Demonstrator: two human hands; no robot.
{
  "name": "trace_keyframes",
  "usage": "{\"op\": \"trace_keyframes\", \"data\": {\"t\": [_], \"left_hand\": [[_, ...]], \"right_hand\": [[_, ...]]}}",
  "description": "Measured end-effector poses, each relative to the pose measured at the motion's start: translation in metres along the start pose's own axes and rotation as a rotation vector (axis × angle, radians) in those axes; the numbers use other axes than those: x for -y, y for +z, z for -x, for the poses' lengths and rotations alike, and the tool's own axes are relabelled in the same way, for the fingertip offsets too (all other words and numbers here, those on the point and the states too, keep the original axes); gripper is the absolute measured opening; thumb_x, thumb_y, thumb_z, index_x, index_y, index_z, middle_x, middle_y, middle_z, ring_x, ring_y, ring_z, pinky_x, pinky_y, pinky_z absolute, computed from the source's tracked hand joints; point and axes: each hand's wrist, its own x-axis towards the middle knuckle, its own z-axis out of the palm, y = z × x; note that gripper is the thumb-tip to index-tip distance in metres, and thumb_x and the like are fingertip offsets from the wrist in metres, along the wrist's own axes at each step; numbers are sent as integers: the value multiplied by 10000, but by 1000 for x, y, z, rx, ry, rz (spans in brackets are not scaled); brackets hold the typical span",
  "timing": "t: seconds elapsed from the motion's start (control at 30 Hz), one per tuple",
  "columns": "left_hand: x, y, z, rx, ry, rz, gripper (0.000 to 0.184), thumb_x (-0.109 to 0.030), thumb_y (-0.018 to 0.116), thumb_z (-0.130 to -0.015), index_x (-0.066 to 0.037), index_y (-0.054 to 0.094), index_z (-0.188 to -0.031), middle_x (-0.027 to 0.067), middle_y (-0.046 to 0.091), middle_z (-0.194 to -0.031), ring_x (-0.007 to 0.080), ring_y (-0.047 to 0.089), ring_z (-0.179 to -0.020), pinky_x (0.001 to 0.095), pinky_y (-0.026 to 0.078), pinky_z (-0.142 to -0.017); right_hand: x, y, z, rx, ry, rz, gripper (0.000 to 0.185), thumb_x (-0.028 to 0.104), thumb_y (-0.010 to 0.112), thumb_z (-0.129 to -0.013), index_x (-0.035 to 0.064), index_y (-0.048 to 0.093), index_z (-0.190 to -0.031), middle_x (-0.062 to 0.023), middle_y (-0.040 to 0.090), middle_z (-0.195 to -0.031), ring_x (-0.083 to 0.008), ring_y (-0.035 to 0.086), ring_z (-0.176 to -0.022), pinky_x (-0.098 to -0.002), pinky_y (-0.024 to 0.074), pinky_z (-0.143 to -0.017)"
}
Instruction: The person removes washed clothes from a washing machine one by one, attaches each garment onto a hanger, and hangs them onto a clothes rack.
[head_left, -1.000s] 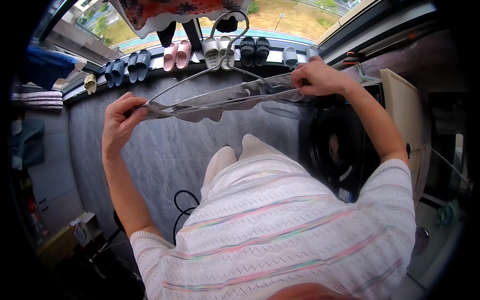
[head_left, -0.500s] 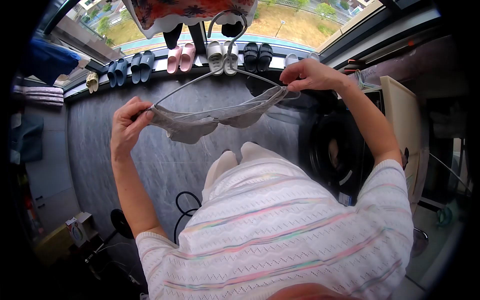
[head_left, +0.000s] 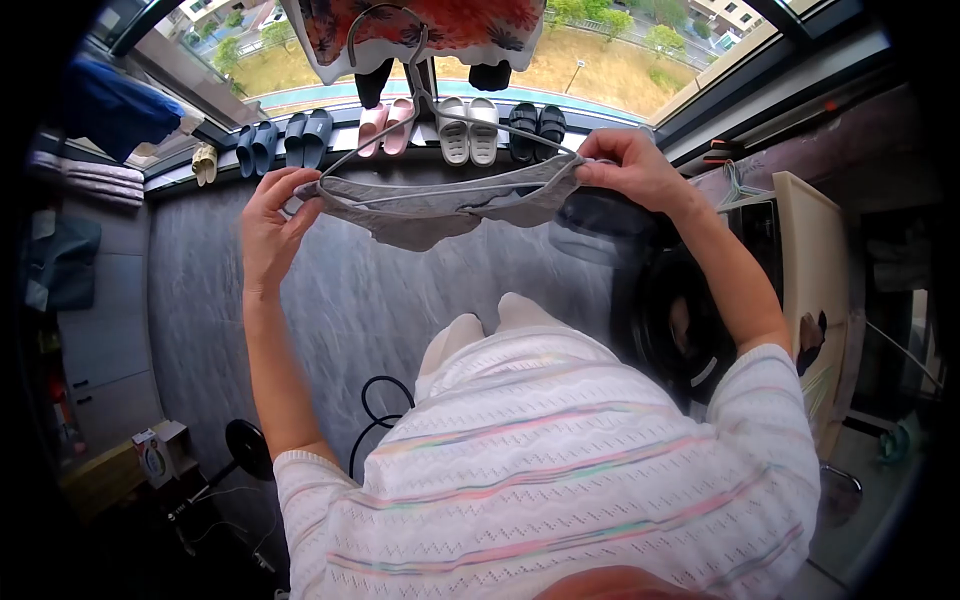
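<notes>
A grey bra (head_left: 420, 222) hangs along the lower part of a grey hanger (head_left: 421, 95), whose hook points up toward the window. My left hand (head_left: 280, 215) pinches the left end of the bra at the hanger's corner. At the other corner, my right hand (head_left: 625, 172) grips the bra's right end between thumb and fingers. The garment is spread between both hands, in front of my body and above the grey floor.
Several pairs of slippers (head_left: 468, 132) line the window ledge. A patterned red garment (head_left: 420, 30) hangs above them. An open black front-loading washer (head_left: 685, 320) stands at the right, beside a beige panel (head_left: 812, 260). A black cable (head_left: 385, 400) lies on the floor.
The hanger's hook has swung left and the bra now lies more level along it. My right hand has closed on the bra's right end. The view has shifted slightly.
</notes>
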Motion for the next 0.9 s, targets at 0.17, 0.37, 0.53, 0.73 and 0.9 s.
{"op": "trace_keyframes", "data": {"t": [0.17,0.37,0.53,0.73,0.9], "left_hand": [[-41,57,-3,-99,190,-37,161,-76,649,-743,-40,637,-900,30,592,-854,106,558,-762,212,415,-617],[-69,127,-16,264,36,372,184,-142,639,-792,-5,625,-914,21,598,-776,52,523,-677,194,414,-568],[-62,125,-28,221,-150,632,131,-113,635,-754,-1,642,-823,35,611,-737,75,549,-635,213,442,-582],[-57,113,-40,54,1,650,120,-78,632,-760,24,632,-823,19,552,-724,68,511,-621,197,400,-537],[-52,128,-66,4,-37,730,107,-72,618,-783,25,625,-827,20,562,-754,56,519,-640,183,412,-549]], "right_hand": [[-4,19,-15,7,13,-42,142,76,622,-798,-15,581,-899,18,567,-793,-18,505,-710,-155,420,-641],[14,57,-32,-86,-108,-23,126,60,618,-776,-11,596,-878,34,550,-720,-14,472,-632,-168,398,-567],[18,65,-41,-134,-161,77,132,62,624,-772,-9,603,-882,38,550,-721,-12,464,-629,-170,393,-561],[18,56,-56,-146,-164,76,162,81,632,-775,-9,610,-908,39,536,-694,-14,448,-616,-170,379,-544],[21,34,-74,-140,-163,90,167,97,636,-777,-4,612,-908,40,527,-676,-12,432,-595,-172,369,-528]]}}
